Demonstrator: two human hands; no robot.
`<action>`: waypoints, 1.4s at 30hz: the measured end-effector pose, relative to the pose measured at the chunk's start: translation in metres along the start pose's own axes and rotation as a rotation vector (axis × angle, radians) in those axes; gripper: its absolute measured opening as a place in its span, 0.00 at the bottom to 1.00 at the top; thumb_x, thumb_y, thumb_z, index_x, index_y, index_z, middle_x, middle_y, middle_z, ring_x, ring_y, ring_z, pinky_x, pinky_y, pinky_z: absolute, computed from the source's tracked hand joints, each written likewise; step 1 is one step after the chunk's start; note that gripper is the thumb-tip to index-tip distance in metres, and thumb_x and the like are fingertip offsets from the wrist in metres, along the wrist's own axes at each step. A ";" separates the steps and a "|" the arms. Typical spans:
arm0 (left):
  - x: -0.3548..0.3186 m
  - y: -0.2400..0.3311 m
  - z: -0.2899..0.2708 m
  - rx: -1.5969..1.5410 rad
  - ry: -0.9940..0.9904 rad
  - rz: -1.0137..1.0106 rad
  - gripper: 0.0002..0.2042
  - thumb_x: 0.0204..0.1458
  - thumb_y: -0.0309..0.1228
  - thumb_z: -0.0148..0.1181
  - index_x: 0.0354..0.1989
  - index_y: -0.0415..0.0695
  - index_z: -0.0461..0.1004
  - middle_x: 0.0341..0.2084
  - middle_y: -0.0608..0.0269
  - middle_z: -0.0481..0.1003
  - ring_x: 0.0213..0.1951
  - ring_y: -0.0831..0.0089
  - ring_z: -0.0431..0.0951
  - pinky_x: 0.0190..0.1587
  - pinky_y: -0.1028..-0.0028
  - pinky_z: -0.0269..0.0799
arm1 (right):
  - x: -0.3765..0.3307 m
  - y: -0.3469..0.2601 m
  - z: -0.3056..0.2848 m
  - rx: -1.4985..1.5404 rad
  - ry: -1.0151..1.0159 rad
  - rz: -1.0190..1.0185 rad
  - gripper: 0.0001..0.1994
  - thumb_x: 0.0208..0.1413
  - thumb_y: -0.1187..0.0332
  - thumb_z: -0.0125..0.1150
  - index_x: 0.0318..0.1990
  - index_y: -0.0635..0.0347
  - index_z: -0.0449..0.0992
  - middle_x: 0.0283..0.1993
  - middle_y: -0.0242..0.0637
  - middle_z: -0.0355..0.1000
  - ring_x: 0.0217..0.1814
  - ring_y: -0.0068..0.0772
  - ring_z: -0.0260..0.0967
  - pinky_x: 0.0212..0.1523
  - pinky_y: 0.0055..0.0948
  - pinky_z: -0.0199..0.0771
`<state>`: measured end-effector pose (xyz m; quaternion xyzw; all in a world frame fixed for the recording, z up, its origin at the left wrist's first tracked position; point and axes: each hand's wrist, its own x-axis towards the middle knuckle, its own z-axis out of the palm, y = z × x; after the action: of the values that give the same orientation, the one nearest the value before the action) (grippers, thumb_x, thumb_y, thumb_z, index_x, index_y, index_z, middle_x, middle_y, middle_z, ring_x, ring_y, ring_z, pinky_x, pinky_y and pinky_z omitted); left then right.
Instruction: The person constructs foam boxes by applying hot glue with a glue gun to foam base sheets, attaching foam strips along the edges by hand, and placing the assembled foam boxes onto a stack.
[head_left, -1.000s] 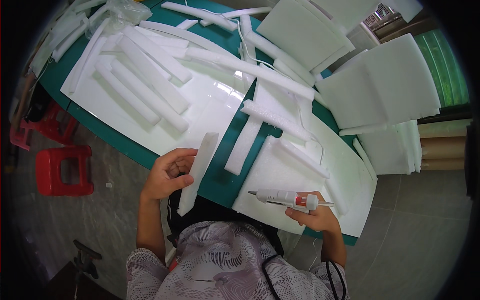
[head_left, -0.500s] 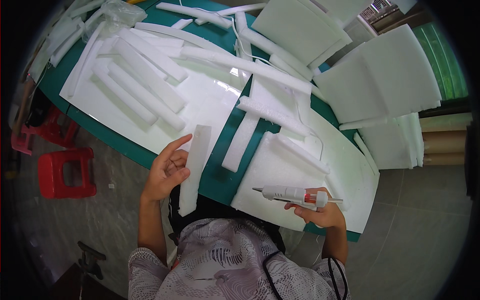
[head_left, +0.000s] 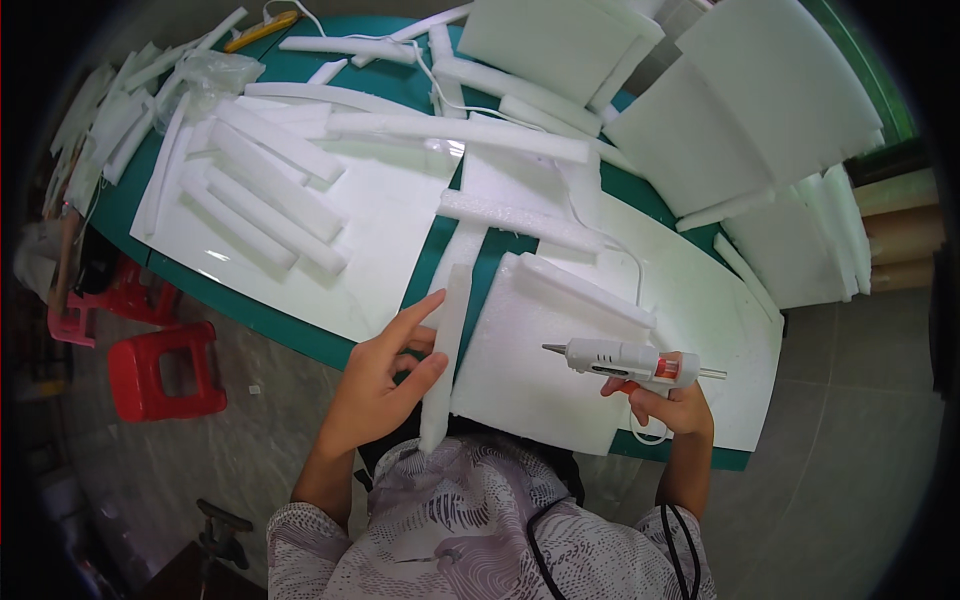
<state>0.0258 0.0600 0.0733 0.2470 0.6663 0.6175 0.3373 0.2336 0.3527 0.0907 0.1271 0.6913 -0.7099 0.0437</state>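
Between the thumb and fingers of my left hand is a white foam strip, held upright on its long side near the table's front edge. My right hand is wrapped round the handle of a white hot glue gun. Its dark nozzle points left, and a clear glue stick sticks out at the back. Below the gun lies a thick white foam sheet, separate from the nozzle. Another foam strip rests along the sheet's far part.
Several foam strips lie on a glossy white board at left, on the green table. Large foam sheets stand at the back right. A white cord crosses the table. A red stool stands left.
My left hand has carried the foam strip to the right, toward the foam sheet. The glue gun sits slightly further right and higher in view. The whole view has shifted a little.
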 end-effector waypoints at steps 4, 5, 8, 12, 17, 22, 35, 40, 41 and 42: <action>0.015 0.015 0.013 0.290 -0.022 -0.019 0.28 0.56 0.21 0.56 0.68 0.41 0.62 0.38 0.56 0.78 0.40 0.76 0.76 0.42 0.76 0.74 | -0.004 0.007 -0.007 -0.002 -0.022 0.024 0.17 0.54 0.78 0.59 0.53 0.67 0.76 0.40 0.40 0.79 0.22 0.19 0.67 0.20 0.21 0.68; 0.017 0.018 0.016 0.301 -0.028 -0.020 0.28 0.56 0.21 0.56 0.68 0.41 0.62 0.38 0.56 0.78 0.40 0.76 0.76 0.42 0.76 0.74 | -0.003 0.008 -0.007 0.008 -0.044 0.026 0.17 0.55 0.78 0.59 0.53 0.67 0.76 0.40 0.40 0.79 0.22 0.19 0.67 0.21 0.21 0.68; 0.021 0.024 0.025 0.426 -0.028 -0.006 0.27 0.56 0.23 0.56 0.67 0.44 0.64 0.36 0.54 0.79 0.36 0.74 0.77 0.39 0.76 0.74 | -0.003 0.010 -0.009 -0.005 -0.064 0.003 0.16 0.56 0.76 0.59 0.53 0.66 0.76 0.40 0.38 0.79 0.23 0.19 0.67 0.21 0.21 0.69; 0.024 0.027 0.040 0.511 0.007 -0.019 0.25 0.57 0.26 0.56 0.65 0.43 0.64 0.34 0.49 0.78 0.31 0.67 0.78 0.36 0.71 0.75 | -0.001 0.008 -0.010 -0.002 -0.039 0.028 0.13 0.56 0.75 0.62 0.49 0.65 0.78 0.38 0.36 0.79 0.23 0.19 0.68 0.21 0.21 0.70; 0.020 0.018 0.051 0.663 0.075 0.033 0.24 0.58 0.24 0.54 0.65 0.43 0.65 0.34 0.48 0.79 0.31 0.65 0.80 0.36 0.70 0.75 | 0.001 0.004 -0.013 -0.011 -0.029 0.090 0.08 0.54 0.70 0.65 0.40 0.63 0.80 0.33 0.34 0.78 0.22 0.18 0.68 0.21 0.20 0.69; 0.021 0.021 0.059 0.825 0.140 0.171 0.23 0.58 0.21 0.52 0.64 0.41 0.66 0.30 0.47 0.77 0.29 0.62 0.79 0.36 0.68 0.74 | 0.001 0.013 -0.015 -0.033 -0.025 0.049 0.08 0.55 0.69 0.65 0.39 0.62 0.80 0.31 0.34 0.78 0.22 0.20 0.68 0.22 0.22 0.69; 0.024 0.018 0.065 0.957 0.197 0.280 0.20 0.58 0.19 0.53 0.61 0.38 0.69 0.31 0.44 0.77 0.29 0.59 0.78 0.36 0.67 0.73 | 0.002 0.014 -0.015 -0.119 -0.077 0.024 0.11 0.53 0.67 0.68 0.40 0.64 0.80 0.34 0.39 0.80 0.35 0.31 0.77 0.38 0.29 0.76; 0.025 0.014 0.064 0.991 0.159 0.325 0.20 0.56 0.17 0.55 0.59 0.38 0.71 0.33 0.46 0.77 0.32 0.54 0.78 0.38 0.64 0.73 | 0.003 0.013 -0.015 -0.125 -0.077 0.042 0.10 0.53 0.67 0.68 0.39 0.64 0.81 0.34 0.39 0.80 0.34 0.31 0.77 0.37 0.29 0.76; 0.025 0.014 0.064 0.992 0.160 0.324 0.20 0.56 0.17 0.55 0.59 0.38 0.71 0.33 0.46 0.77 0.32 0.54 0.78 0.38 0.64 0.73 | 0.003 0.013 -0.015 -0.133 -0.080 0.055 0.10 0.53 0.67 0.68 0.39 0.63 0.81 0.34 0.39 0.80 0.34 0.31 0.77 0.37 0.29 0.75; 0.024 0.014 0.064 1.004 0.161 0.329 0.20 0.56 0.17 0.55 0.59 0.38 0.71 0.33 0.45 0.77 0.33 0.54 0.78 0.38 0.64 0.73 | 0.003 0.012 -0.014 -0.133 -0.083 0.055 0.10 0.53 0.67 0.68 0.39 0.63 0.81 0.34 0.39 0.80 0.34 0.31 0.77 0.37 0.29 0.75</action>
<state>0.0573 0.1221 0.0831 0.4309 0.8560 0.2846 0.0240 0.2350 0.3664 0.0778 0.1136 0.7309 -0.6655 0.1001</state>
